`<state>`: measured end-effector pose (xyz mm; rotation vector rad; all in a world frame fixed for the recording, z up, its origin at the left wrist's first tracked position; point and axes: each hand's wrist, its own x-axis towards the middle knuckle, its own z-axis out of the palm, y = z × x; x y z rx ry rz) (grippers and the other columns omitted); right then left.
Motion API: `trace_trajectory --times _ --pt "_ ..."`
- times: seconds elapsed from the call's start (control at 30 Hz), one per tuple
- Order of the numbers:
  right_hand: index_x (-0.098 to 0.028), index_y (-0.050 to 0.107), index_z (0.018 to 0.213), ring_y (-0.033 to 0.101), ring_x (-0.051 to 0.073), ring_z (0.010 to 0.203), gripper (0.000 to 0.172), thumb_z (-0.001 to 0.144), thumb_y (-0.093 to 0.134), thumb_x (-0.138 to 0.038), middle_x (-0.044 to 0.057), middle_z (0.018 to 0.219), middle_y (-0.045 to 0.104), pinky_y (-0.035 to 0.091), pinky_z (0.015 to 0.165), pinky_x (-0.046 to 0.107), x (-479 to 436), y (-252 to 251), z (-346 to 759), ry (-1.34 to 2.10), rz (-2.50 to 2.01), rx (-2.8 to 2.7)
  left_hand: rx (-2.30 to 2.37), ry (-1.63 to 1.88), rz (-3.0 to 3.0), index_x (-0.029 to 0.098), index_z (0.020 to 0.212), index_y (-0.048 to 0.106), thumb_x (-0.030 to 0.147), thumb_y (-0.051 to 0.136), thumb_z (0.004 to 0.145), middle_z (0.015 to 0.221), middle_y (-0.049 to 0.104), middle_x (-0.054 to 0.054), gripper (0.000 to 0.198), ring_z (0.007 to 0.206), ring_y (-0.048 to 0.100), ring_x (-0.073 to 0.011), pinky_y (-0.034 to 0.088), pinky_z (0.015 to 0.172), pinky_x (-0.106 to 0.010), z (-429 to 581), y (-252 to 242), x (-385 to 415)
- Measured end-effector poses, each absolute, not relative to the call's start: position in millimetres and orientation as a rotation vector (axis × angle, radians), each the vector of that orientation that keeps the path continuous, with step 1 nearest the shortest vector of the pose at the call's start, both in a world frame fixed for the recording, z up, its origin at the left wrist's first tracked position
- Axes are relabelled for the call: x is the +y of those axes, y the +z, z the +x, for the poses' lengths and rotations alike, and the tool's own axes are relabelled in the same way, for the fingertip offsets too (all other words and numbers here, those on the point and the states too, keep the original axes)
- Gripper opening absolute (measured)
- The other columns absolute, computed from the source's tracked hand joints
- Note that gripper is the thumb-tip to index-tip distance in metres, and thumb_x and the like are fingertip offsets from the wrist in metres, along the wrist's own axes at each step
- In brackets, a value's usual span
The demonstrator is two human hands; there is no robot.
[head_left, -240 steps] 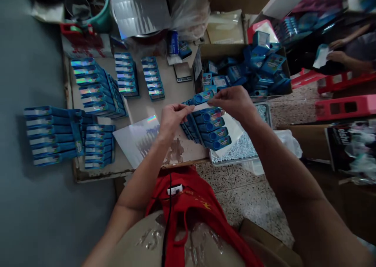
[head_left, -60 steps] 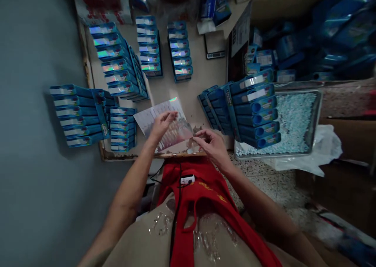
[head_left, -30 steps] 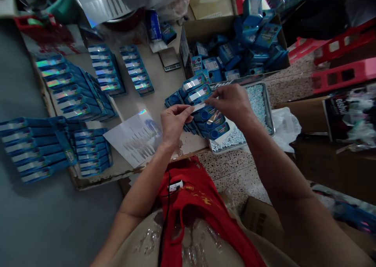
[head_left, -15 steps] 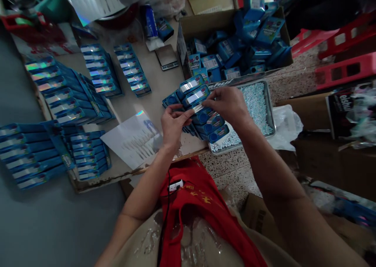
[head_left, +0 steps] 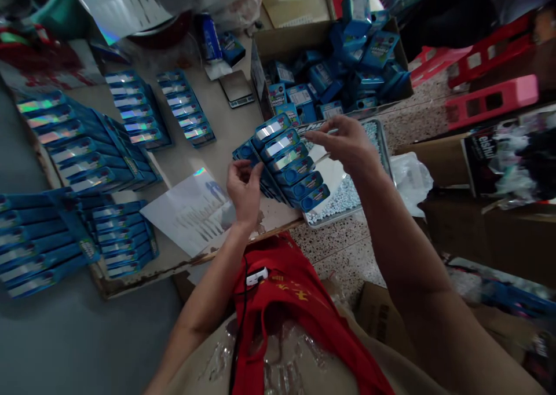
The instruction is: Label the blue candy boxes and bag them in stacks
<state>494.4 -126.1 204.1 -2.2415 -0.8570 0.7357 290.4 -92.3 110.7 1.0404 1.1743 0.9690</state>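
Observation:
A row of small blue boxes (head_left: 292, 178) leans in a slanted stack at the table edge. Shiny silver strips lie across the ends of its upper three boxes; the lower ones show bare blue ends. My left hand (head_left: 244, 191) is at the stack's left side, thumb raised apart from the curled fingers, nothing visible in it. To the right of the stack, above a metal tray (head_left: 386, 152) of pale blue and white pellets, my right hand (head_left: 347, 143) has its fingers extended, with no held thing discernible. A white sheet with silvery strips (head_left: 191, 212) lies left of my left hand.
More blue boxes (head_left: 78, 140) with silver strips stand in rows on the left. A carton (head_left: 256, 65) full of loose blue boxes is at the back, beside a small scale (head_left: 237, 88) and a blue can (head_left: 211, 39). A plastic bag (head_left: 410, 178) lies right of the tray.
Both hands have come away from the third box's end, where a silver strip now lies. My right hand has moved right, my left slightly left and down. The view has shifted a little.

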Motion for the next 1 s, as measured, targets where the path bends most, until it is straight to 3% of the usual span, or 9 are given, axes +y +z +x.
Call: trace_trajectory --times 0.1,0.23,0.33,0.4,0.5,0.67,1.0 --pt "-0.024 0.061 0.093 0.054 0.015 0.063 0.036 0.082 0.08 -0.053 -0.002 0.066 0.055 0.043 0.056 0.03 -131.2 213.1 481.8 0.615 -2.206 -0.916 0.998 0.895 1.214 0.023 0.104 0.072 0.047 0.079 0.087 0.083 0.068 0.001 0.03 0.068 0.06 -0.0118 0.049 0.067 -0.025 278.8 146.1 -107.2" --pt "-0.025 0.06 0.093 0.06 0.018 0.071 0.036 0.083 0.079 -0.053 0.001 0.071 0.06 0.047 0.06 0.031 -131.2 216.9 459.6 0.632 -2.183 -0.921 0.844 0.709 1.291 0.025 0.123 0.075 0.045 0.093 0.072 0.099 0.077 -0.003 0.057 0.061 0.06 -0.0108 0.05 0.06 -0.027 280.8 169.9 -122.7" --pt "-0.026 0.057 0.09 0.061 0.018 0.072 0.039 0.081 0.08 -0.056 0.0 0.072 0.062 0.048 0.058 0.03 -130.3 216.5 450.7 0.723 -2.14 -0.865 0.899 0.76 1.291 0.023 0.1 0.081 0.042 0.088 0.08 0.086 0.076 -0.002 0.029 0.063 0.06 -0.012 0.051 0.062 -0.027 288.2 166.4 -122.8" --pt "-0.026 0.055 0.088 0.062 0.017 0.071 0.042 0.082 0.078 -0.06 0.0 0.072 0.062 0.047 0.057 0.029 -132.6 216.6 450.2 0.778 -2.094 -0.822 0.902 0.751 1.283 0.023 0.085 0.08 0.042 0.084 0.084 0.077 0.074 -0.002 0.019 0.064 0.06 -0.0128 0.05 0.061 -0.027 288.7 162.4 -119.1" --pt "-0.026 0.055 0.091 0.063 0.016 0.07 0.046 0.081 0.076 -0.066 -0.001 0.073 0.062 0.048 0.057 0.029 -142.5 219.5 454.4 0.873 -2.021 -0.797 0.876 0.62 1.224 0.022 0.077 0.077 0.043 0.084 0.082 0.065 0.067 0.0 0.023 0.056 0.055 -0.0116 0.045 0.053 -0.026 280.5 162.4 -111.2" --pt "-0.026 0.055 0.094 0.067 0.018 0.066 0.063 0.057 0.093 -0.059 -0.004 0.071 0.067 0.055 0.064 0.034 -167.0 223.7 458.7 1.047 -1.874 -0.758 0.85 0.426 1.18 0.02 0.07 0.072 0.043 0.086 0.077 0.058 0.063 0.0 0.028 0.05 0.05 -0.0097 0.038 0.047 -0.024 263.1 171.5 -97.3" --pt "-0.025 0.056 0.091 0.07 0.02 0.068 0.044 0.07 0.088 -0.046 0.0 0.073 0.07 0.053 0.061 0.034 -166.8 216.1 453.0 0.678 -2.172 -0.797 0.929 0.325 1.216 0.021 0.069 0.075 0.041 0.088 0.074 0.057 0.063 0.0 0.025 0.047 0.049 -0.0098 0.034 0.044 -0.024 271.8 163.8 -83.0"
